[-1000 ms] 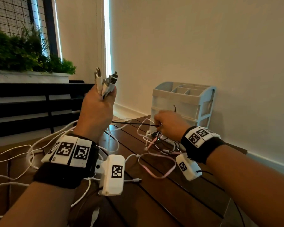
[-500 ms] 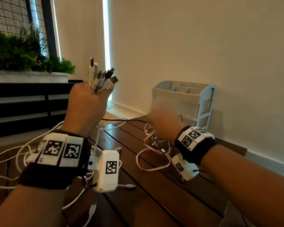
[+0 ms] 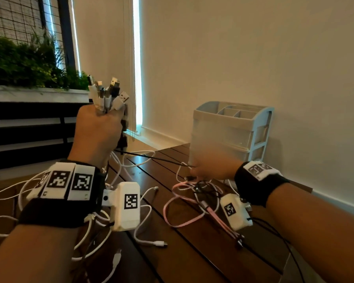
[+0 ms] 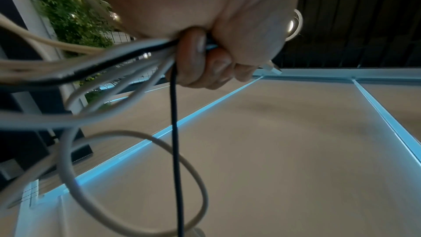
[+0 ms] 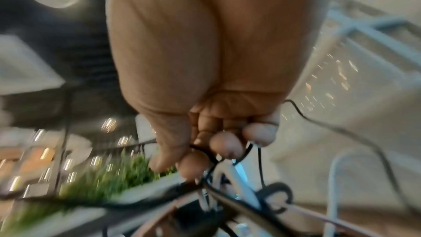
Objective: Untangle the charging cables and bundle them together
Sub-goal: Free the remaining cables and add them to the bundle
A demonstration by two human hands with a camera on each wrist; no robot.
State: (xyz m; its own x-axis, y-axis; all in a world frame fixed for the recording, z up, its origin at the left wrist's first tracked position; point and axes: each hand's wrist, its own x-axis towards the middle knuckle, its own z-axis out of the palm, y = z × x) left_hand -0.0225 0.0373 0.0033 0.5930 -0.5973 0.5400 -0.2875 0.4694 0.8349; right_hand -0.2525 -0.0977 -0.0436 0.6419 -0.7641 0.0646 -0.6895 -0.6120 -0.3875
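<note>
Left hand (image 3: 96,131) clenches a bunch of cable plugs (image 3: 108,94); right hand (image 3: 211,166) pinches a black cable (image 3: 151,157) beside the empty-looking organizer (image 3: 231,127) at the table's (image 3: 192,252) far edge.

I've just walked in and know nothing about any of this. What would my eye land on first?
Probably the left hand, raised above the wooden table and gripping a bunch of cable plugs that stick up from the fist. Next, the right hand, blurred, pinching a thin black cable by the pink and black tangle, before a pale drawer organiser.
</note>
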